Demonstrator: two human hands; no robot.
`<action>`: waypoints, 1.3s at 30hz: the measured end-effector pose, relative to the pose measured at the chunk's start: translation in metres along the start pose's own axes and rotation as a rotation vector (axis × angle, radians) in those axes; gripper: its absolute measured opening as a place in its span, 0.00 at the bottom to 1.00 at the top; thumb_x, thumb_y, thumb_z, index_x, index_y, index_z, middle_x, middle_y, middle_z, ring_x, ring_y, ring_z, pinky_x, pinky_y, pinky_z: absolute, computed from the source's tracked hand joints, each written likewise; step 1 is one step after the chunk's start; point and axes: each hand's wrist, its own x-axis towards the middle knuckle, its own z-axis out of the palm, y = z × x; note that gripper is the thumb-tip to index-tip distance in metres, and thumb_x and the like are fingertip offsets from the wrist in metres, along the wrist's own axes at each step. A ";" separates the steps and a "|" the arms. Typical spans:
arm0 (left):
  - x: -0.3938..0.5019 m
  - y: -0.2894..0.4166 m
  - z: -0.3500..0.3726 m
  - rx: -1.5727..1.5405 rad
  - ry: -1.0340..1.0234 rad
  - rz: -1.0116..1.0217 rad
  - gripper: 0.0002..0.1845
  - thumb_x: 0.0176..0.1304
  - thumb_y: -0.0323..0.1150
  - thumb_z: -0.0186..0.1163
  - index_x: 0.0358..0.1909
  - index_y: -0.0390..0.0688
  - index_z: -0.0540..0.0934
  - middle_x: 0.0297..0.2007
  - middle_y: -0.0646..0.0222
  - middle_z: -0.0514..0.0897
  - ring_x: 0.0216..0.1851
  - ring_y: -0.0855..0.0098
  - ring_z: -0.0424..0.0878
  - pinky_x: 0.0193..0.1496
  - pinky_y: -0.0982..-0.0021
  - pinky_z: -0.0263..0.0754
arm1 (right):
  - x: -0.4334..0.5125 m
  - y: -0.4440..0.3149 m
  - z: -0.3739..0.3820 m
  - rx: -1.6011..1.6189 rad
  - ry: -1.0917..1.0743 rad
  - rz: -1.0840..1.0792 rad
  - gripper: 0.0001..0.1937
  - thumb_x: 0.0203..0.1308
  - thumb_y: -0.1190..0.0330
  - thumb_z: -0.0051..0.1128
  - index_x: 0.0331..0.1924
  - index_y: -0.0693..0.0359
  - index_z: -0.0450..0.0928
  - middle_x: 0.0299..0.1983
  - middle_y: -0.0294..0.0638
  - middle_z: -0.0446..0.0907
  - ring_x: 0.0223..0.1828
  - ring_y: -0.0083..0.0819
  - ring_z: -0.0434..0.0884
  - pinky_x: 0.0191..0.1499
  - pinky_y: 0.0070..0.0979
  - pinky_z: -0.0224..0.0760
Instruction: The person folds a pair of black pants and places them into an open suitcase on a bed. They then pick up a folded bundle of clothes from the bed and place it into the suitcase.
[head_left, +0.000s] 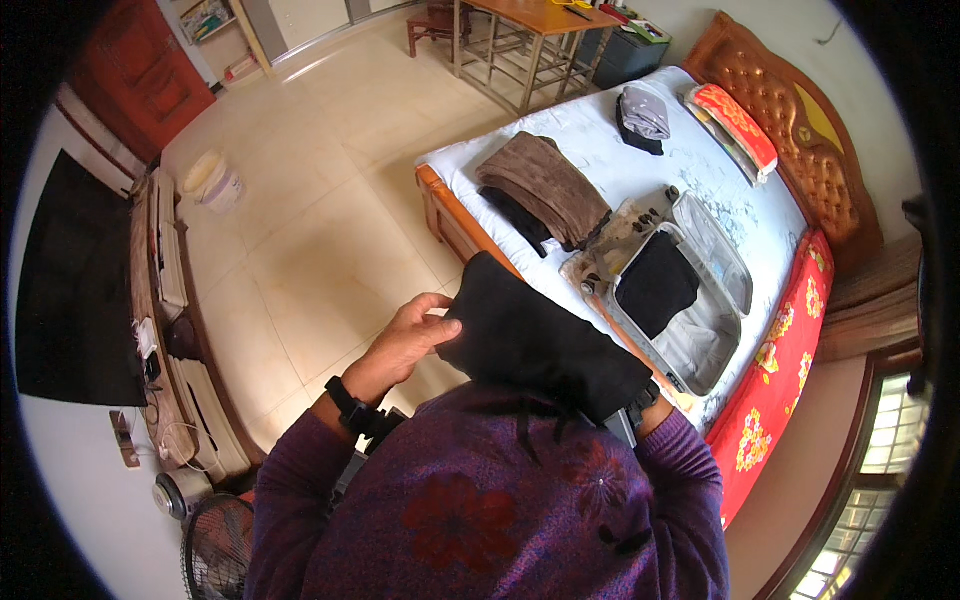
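A folded black garment (544, 337) is held up close in front of my chest. My left hand (420, 334) grips its left end between thumb and fingers. The garment hides my right hand; only the wrist shows, at the cloth's right end. On the bed lies an open grey suitcase (731, 330) with a folded black cloth (660, 281) in one half. Left of the suitcase, a folded brown garment (544, 176) rests partly over black clothing (514, 217). Farther back on the bed, a folded grey garment (645, 112) sits on something black.
The bed's wooden footboard (457, 217) stands ahead of me. A red floral quilt (780, 375) lies along its right side. A white bucket (217, 184) stands on the tiled floor, a fan (217, 544) at lower left. A wooden table (540, 16) is beyond the bed.
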 end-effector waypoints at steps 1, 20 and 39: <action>0.000 0.001 -0.001 0.035 -0.049 -0.035 0.15 0.63 0.32 0.57 0.48 0.36 0.74 0.34 0.72 0.80 0.35 0.80 0.76 0.38 0.78 0.71 | -0.002 0.000 0.000 0.002 0.008 0.002 0.21 0.51 0.71 0.58 0.53 0.64 0.73 0.53 0.48 0.75 0.53 0.40 0.74 0.57 0.30 0.65; 0.066 0.195 0.007 0.067 -0.161 0.426 0.11 0.67 0.33 0.53 0.43 0.35 0.75 0.42 0.64 0.81 0.44 0.70 0.78 0.53 0.68 0.70 | 0.043 -0.085 -0.100 1.377 -0.152 -0.562 0.13 0.60 0.62 0.52 0.44 0.60 0.77 0.46 0.38 0.80 0.43 0.30 0.79 0.47 0.27 0.70; 0.045 0.321 -0.032 0.255 0.210 0.613 0.13 0.66 0.28 0.52 0.50 0.35 0.73 0.43 0.61 0.80 0.42 0.69 0.80 0.44 0.70 0.79 | 0.125 -0.232 -0.143 -0.191 0.956 -0.644 0.20 0.49 0.59 0.65 0.37 0.70 0.80 0.31 0.54 0.81 0.37 0.43 0.82 0.40 0.34 0.75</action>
